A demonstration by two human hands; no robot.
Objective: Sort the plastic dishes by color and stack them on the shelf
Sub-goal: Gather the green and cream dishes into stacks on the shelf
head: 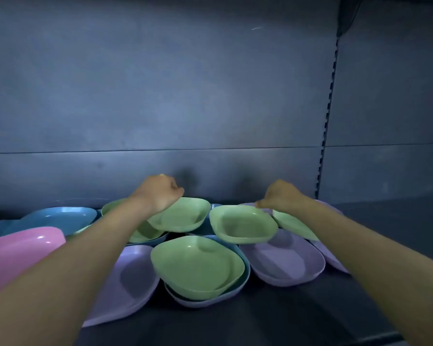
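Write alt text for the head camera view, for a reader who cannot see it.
Two bare hands reach over a dark shelf: the left hand grips the rim of one green dish, the right hand pinches the rim of a second green dish. A pink dish, a blue dish and lilac dishes lie mixed around them.

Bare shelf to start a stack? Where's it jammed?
Free: shelf right of the purple dishes, toward the slotted upright; also the front strip before the green-in-blue stack. Crowded: centre and left, overlapping dishes, where left hand grips rear green dish, right hand pinches middle green dish.
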